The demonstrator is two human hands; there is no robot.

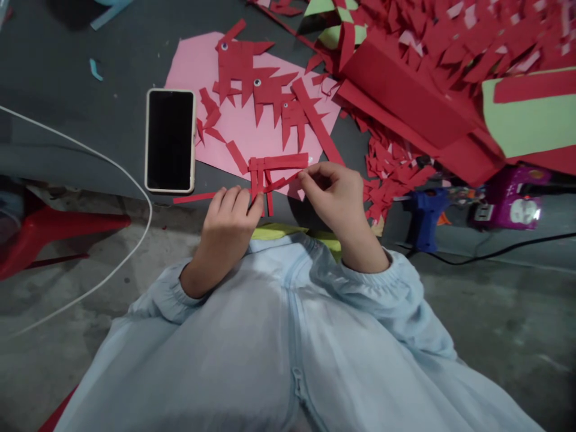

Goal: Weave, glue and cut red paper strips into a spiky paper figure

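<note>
Red paper strips (281,161), folded and crossed over each other, lie at the table's front edge. My left hand (227,231) is closed at the lower left of them, its thumb and fingertips pressed on the hanging strips. My right hand (339,201) pinches the tip of a thin red strip (288,179) that runs left into the woven piece. Just beyond, on a pink sheet (189,63), rest three red folded-paper fish with stick-on eyes: a large one (236,63), a middle one (269,93) and a small one (293,117). A loose red strip (319,126) lies beside them.
A phone (170,141) lies left of the pink sheet. Red card sheets (405,90) and a heap of red scraps (472,36) cover the right. A blue glue gun (425,219) and a purple box (510,201) sit at the right edge. A white cable (139,186) curves at left.
</note>
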